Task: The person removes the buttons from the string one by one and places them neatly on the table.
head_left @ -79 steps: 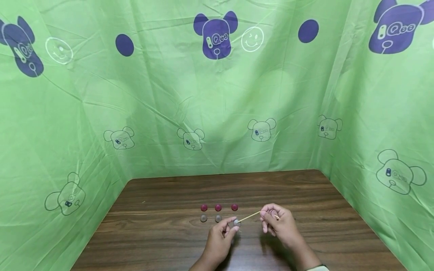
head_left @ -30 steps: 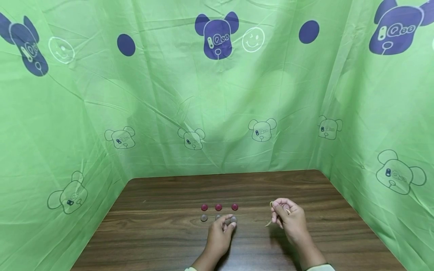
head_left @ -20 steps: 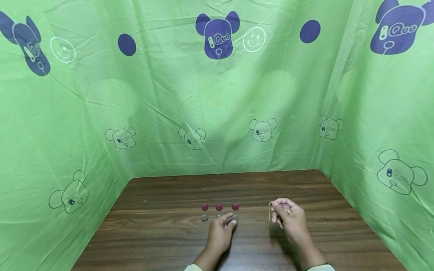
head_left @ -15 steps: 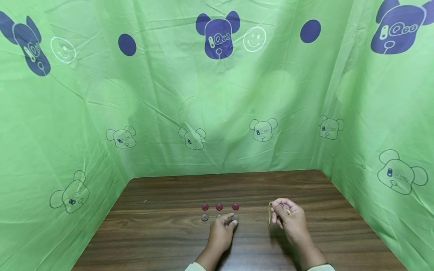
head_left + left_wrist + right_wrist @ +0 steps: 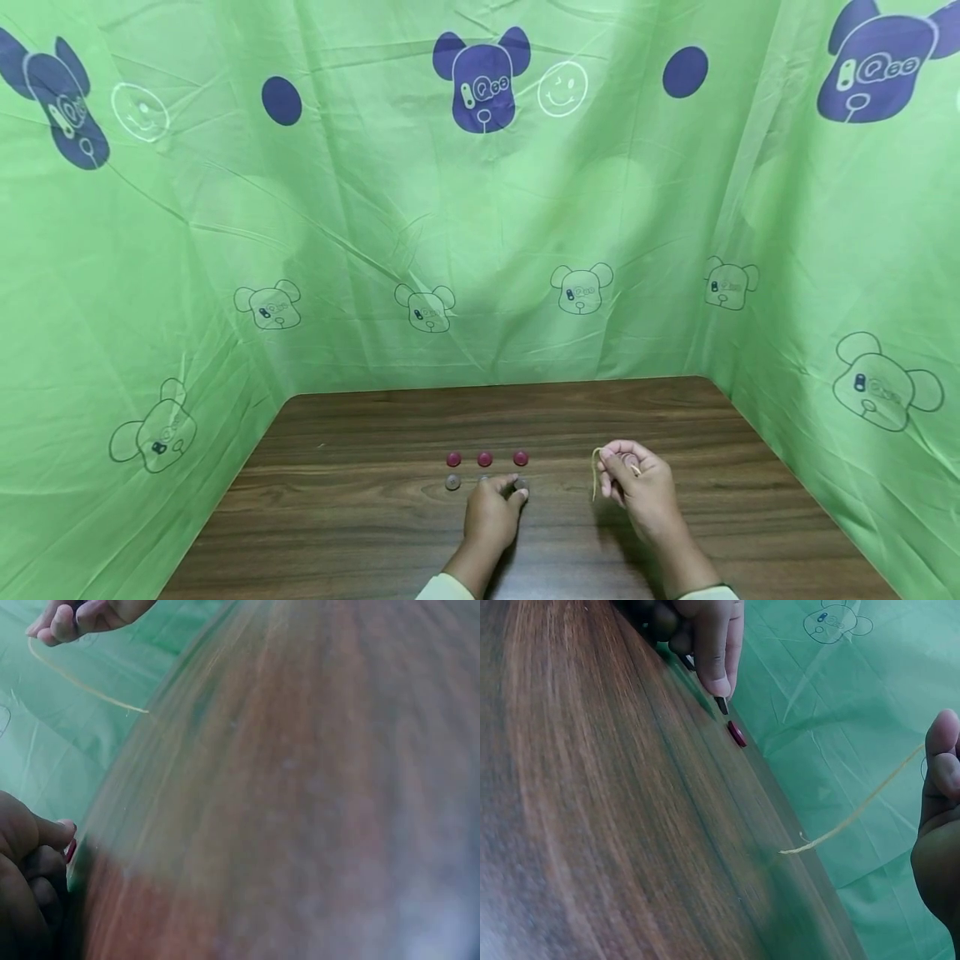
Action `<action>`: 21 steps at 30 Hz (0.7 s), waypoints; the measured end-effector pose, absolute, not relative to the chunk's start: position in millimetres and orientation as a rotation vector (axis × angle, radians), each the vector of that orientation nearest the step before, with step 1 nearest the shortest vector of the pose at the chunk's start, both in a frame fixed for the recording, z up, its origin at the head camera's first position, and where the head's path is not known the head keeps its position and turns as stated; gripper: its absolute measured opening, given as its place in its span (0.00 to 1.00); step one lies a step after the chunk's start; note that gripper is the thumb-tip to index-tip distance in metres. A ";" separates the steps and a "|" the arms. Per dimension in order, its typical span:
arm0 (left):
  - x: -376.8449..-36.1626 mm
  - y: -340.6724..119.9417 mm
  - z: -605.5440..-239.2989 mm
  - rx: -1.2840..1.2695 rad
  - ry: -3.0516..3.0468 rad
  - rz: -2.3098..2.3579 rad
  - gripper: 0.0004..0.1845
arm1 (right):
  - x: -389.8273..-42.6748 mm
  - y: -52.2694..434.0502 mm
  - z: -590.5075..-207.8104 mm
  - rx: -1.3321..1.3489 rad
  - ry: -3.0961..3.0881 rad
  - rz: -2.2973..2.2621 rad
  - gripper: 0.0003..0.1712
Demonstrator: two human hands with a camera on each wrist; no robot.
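On the brown table [image 5: 360, 533] lie three red buttons [image 5: 484, 459] in a row, with grey buttons [image 5: 452, 482] in a row just in front of them. My left hand [image 5: 516, 490] pinches the rightmost grey button [image 5: 521, 484] down at the table; its dark edge [image 5: 721, 705] shows below a fingertip [image 5: 709, 671], close to a red button [image 5: 737, 733]. My right hand [image 5: 609, 468], further right and above the table, pinches a thin tan thread [image 5: 596, 479] that hangs loose [image 5: 855, 814]. The middle grey button is mostly hidden by my left hand.
Green printed cloth [image 5: 480, 233] walls in the table at the back and on both sides. The table's back edge [image 5: 495, 385] meets the cloth. Bare wood lies to the left of the buttons and in front of my hands.
My left hand has brought the grey button down into the front row. My right hand has drawn the thread away to the right; the thread now hangs down instead of pointing at the button.
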State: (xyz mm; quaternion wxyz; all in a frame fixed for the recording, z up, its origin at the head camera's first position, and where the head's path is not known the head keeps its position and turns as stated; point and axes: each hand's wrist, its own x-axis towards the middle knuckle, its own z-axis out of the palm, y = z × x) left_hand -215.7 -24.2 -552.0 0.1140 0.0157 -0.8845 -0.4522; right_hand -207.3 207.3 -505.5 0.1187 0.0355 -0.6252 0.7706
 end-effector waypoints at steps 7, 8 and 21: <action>-215.3 -18.4 -548.2 0.121 -2.621 -1.207 0.14 | -206.9 207.7 -505.4 0.087 -1.846 2.266 0.07; -214.5 -17.9 -547.3 0.127 -2.619 -1.202 0.14 | -206.7 207.8 -505.2 0.084 -1.850 2.267 0.07; -216.5 -13.5 -550.0 0.201 -2.632 -1.087 0.15 | -205.2 207.3 -504.2 0.121 -1.852 2.277 0.08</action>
